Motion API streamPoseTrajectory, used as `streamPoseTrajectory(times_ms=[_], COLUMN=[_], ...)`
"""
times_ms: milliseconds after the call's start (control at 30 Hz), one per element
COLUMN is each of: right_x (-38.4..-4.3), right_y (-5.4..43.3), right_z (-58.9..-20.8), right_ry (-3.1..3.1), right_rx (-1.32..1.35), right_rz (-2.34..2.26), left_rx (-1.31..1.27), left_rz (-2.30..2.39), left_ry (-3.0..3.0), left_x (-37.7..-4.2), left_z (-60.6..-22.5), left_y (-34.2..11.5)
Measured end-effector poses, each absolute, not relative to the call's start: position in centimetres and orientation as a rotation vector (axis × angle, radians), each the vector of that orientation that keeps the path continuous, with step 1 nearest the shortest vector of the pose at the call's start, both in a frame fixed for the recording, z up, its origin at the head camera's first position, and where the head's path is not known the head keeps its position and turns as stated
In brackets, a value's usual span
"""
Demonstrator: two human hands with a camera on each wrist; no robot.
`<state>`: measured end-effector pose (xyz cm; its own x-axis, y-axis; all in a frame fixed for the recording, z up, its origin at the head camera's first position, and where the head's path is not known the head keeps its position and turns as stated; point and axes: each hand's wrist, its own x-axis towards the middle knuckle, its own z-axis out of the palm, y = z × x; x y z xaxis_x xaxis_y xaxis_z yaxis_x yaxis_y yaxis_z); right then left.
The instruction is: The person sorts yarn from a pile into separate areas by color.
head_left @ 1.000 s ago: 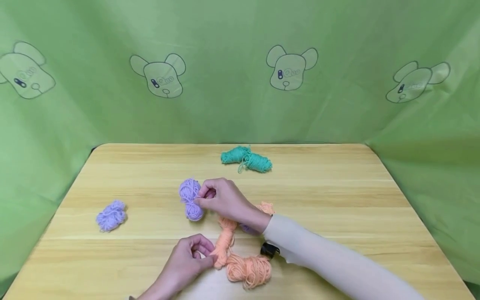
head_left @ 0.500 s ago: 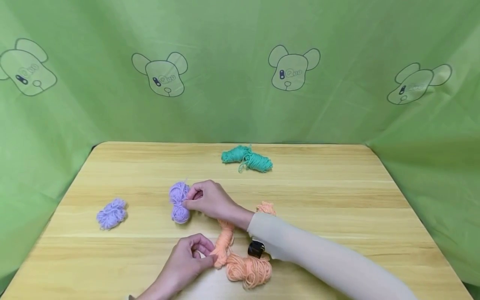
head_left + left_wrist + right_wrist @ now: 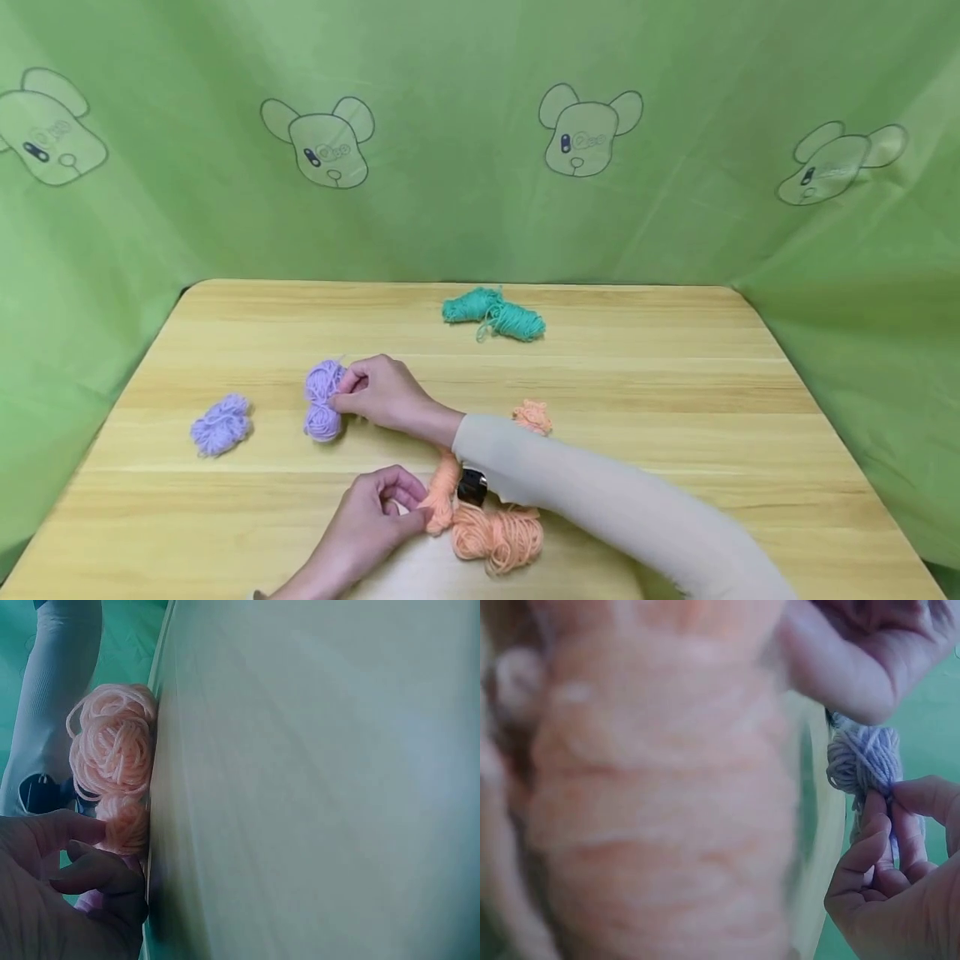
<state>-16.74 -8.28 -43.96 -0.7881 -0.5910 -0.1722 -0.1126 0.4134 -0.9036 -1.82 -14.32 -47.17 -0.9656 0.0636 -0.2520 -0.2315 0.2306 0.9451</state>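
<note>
My right hand (image 3: pixel 390 396) pinches a lavender yarn bundle (image 3: pixel 324 402) at its narrow middle, left of the table's centre; the right wrist view shows thumb and fingertips at the cinched strands of this lavender yarn (image 3: pixel 866 757). Nearer the front edge, my left hand (image 3: pixel 378 517) holds the lower end of a long peach yarn bundle (image 3: pixel 442 492) between thumb and fingers. A second peach bundle (image 3: pixel 497 537) lies right beside it, and looms large in the left wrist view as loose peach loops (image 3: pixel 112 742). My right forearm covers the long bundle's upper end.
Another lavender bundle (image 3: pixel 221 425) lies at the left, and a teal pair of yarn rolls (image 3: pixel 493 315) near the back edge. Peach yarn (image 3: pixel 532 415) pokes out behind the right sleeve (image 3: pixel 592 483). Green printed cloth (image 3: pixel 457 200) surrounds the wooden table (image 3: pixel 675 350).
My right hand has carried the lavender bundle leftward, towards the other lavender one. The right forearm has swung left over the peach yarn. My left hand keeps its place.
</note>
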Motion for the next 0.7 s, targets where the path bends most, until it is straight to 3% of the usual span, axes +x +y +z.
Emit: streamPoseTrajectory(times_ms=[700], right_x=[-16.9], right_y=[-11.7], right_z=[-45.0], right_ry=[2.233], right_rx=[-0.703], right_rz=[-1.218], left_rx=[-0.167], left_rz=[1.801], left_ry=[2.275], left_x=[-1.7], left_z=[-47.2], left_y=[-14.7])
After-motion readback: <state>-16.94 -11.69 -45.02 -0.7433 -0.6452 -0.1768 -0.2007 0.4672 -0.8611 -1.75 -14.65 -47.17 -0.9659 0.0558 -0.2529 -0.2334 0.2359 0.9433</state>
